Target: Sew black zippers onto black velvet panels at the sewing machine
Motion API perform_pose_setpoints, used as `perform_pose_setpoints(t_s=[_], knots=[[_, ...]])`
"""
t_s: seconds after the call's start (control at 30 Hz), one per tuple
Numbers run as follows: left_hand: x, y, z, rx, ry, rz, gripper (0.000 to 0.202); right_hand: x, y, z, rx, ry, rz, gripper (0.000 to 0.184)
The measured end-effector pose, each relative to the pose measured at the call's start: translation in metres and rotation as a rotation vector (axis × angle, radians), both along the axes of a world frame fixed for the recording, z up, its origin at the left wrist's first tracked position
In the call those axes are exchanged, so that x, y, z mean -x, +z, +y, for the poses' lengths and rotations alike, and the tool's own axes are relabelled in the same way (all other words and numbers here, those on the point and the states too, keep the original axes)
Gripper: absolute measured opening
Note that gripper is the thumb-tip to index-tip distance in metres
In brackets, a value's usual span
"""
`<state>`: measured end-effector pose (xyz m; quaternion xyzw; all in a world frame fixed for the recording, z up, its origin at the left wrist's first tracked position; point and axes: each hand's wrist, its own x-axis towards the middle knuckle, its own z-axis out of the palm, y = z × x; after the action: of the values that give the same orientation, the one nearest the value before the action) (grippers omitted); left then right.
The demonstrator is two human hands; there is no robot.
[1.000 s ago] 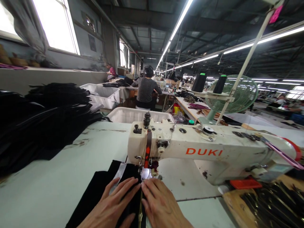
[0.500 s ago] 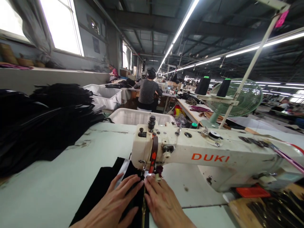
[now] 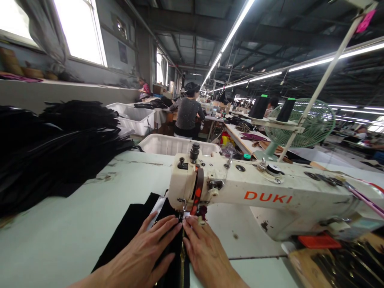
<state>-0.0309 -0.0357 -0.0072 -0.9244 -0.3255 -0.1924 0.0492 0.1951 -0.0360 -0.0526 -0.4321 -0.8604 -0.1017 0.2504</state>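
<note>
Black fabric (image 3: pixel 120 234) lies flat on the pale table, its far end under the head of a white sewing machine (image 3: pixel 228 188). My left hand (image 3: pixel 150 242) rests on it with fingers stretched and spread, just left of the needle area. Beside it, my right hand (image 3: pixel 201 244) presses down with extended fingers, fingertips close to the presser foot. Between the hands runs a gold-toothed zipper (image 3: pixel 182 260) along the fabric. A light strip (image 3: pixel 157 206) shows on the fabric beyond my left fingers. The needle itself is hidden by the machine head and fingertips.
Stacked black pieces (image 3: pixel 60 148) cover the table's left side. Behind the machine stands a white bin (image 3: pixel 156 140). At right are a red tray (image 3: pixel 319 241), zippers (image 3: pixel 345 264), thread cones (image 3: pixel 258 107) and a green fan (image 3: pixel 318 124). A co-worker (image 3: pixel 188 114) sits ahead.
The view has shifted slightly. Both hands stay flat on the fabric by the needle area, with little visible movement of the cloth.
</note>
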Motion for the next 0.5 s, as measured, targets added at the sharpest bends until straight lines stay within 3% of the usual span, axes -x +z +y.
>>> perform_pose_setpoints(t_s=[0.3, 0.5], knots=[[0.003, -0.003, 0.008, 0.084, -0.012, 0.052, 0.061, -0.002, 0.002, -0.002, 0.022, 0.007, 0.048, 0.040], [0.003, 0.001, 0.001, 0.098, 0.021, 0.103, 0.052, 0.002, 0.026, -0.007, 0.179, 0.033, 0.100, 0.041]])
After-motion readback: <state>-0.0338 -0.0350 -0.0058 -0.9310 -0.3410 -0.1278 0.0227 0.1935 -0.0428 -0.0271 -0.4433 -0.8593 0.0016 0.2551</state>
